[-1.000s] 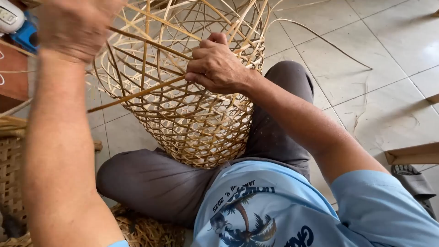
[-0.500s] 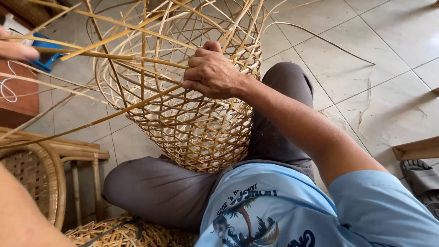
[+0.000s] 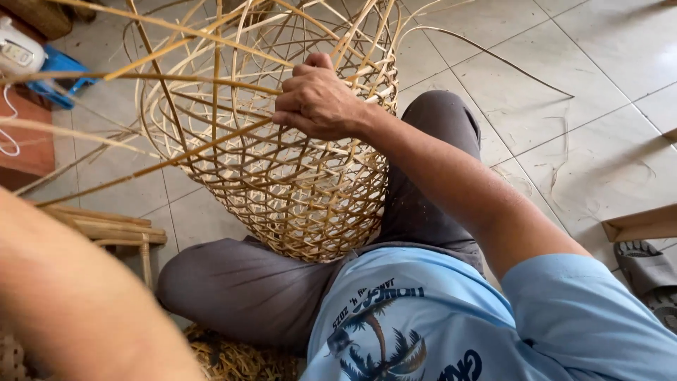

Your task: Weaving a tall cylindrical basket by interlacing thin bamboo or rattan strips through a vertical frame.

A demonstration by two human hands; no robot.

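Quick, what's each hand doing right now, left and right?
Left hand: out of view; only the blurred forearm shows.
Right hand: closed, gripping strips of the woven basket.

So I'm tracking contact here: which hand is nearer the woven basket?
Right. The right hand grips strips on the woven basket near its open top. The left hand is out of frame; only its forearm shows, low and apart from it.

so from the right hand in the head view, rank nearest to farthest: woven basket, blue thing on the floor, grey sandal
1. Woven basket: under the right hand, in its grip.
2. Blue thing: far left on the floor.
3. Grey sandal: far right, low by the edge.
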